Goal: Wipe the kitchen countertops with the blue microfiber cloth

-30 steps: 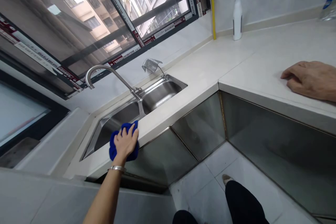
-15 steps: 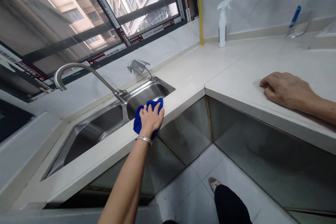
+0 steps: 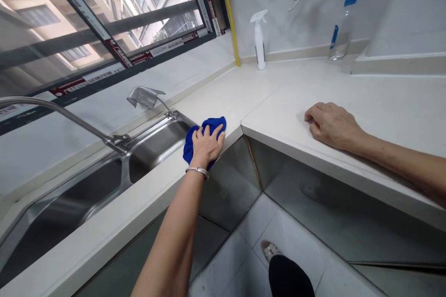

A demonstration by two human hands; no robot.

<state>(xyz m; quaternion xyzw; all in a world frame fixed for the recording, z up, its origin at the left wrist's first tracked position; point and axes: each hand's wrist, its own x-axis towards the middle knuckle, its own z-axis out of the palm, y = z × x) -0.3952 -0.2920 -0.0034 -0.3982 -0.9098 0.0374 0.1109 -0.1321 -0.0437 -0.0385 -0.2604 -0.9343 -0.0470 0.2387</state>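
Note:
My left hand (image 3: 208, 145), with a silver bangle at the wrist, presses a crumpled blue cloth (image 3: 188, 149) onto the white countertop (image 3: 278, 93). Its fingers are bent over the cloth, which lies at the front edge beside the right end of the sink and partly overlaps the rim. Farther right, my right hand (image 3: 331, 125) rests on the counter, knuckles up, with its fingers curled in. No object shows in it, though its palm is turned down. The stainless double-bowl sink (image 3: 126, 169) sits left of the cloth.
A curved faucet (image 3: 80, 123) and a smaller tap wrapped in grey plastic (image 3: 144, 96) rise behind the sink. A white spray bottle (image 3: 259, 46) and a clear bottle with a blue cap (image 3: 343, 32) stand by the wall. A yellow pipe (image 3: 232, 30) runs down the corner.
My left hand has slid the blue cloth right along the counter edge, away from the sink's middle divider and toward the corner. The view has turned right. My right hand still rests on the counter.

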